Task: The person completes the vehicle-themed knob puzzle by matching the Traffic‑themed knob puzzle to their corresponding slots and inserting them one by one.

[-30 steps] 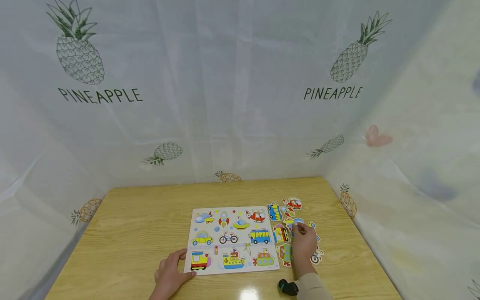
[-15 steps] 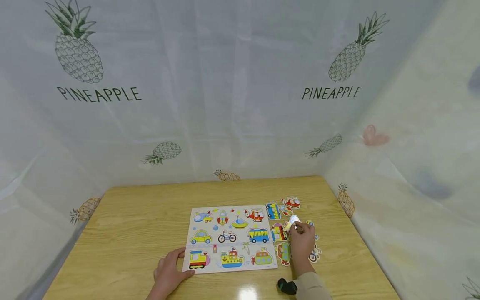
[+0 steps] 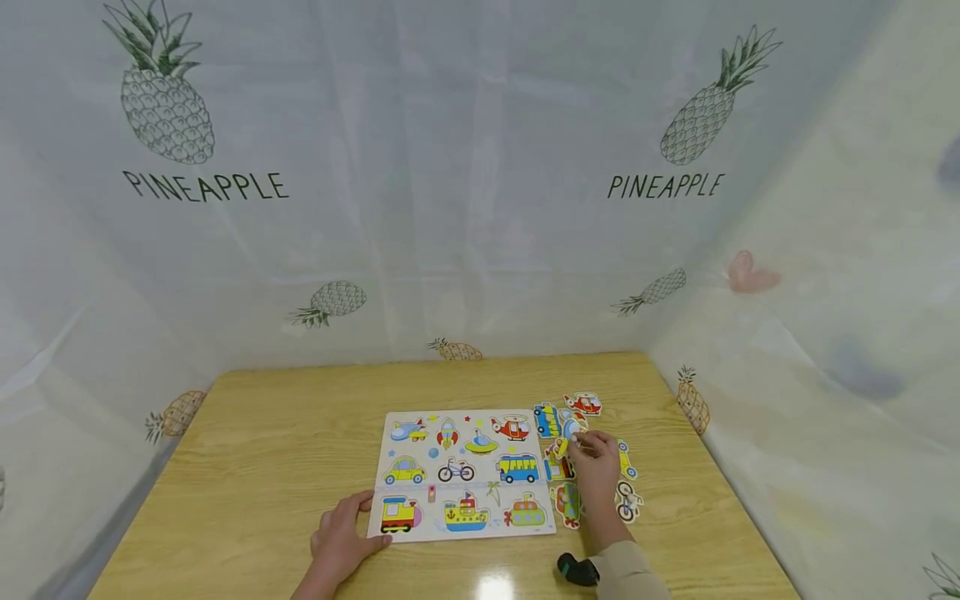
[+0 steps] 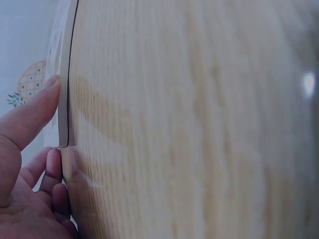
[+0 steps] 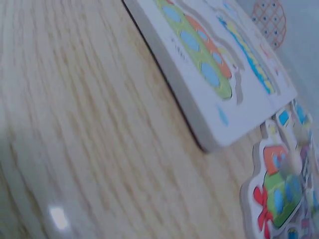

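Observation:
A wooden vehicle puzzle board (image 3: 487,492) lies flat on the table. My left hand (image 3: 341,537) grips its near left corner, thumb on the front edge and fingers at the left edge; the left wrist view shows the thumb (image 4: 37,112) against the rim. To the right of the board, my right hand (image 3: 597,471) pinches a blue-and-yellow airplane piece (image 3: 562,448), which is tilted and partly hidden by the fingers. Around this hand lie a bus piece (image 3: 547,421), a train piece (image 3: 555,468) and a submarine piece (image 5: 281,191). The right wrist view does not show the right fingers.
A helicopter piece (image 3: 585,404) lies at the back of the loose pieces. A car piece (image 3: 627,461) and a bicycle piece (image 3: 627,502) sit right of my right hand. Pineapple-printed curtains (image 3: 450,208) enclose the wooden table (image 3: 247,475) behind and at both sides.
My right hand has lifted the airplane piece and carried it left, toward the board, tilting it. The car and bicycle pieces show more fully now. My left hand stays at the board's corner.

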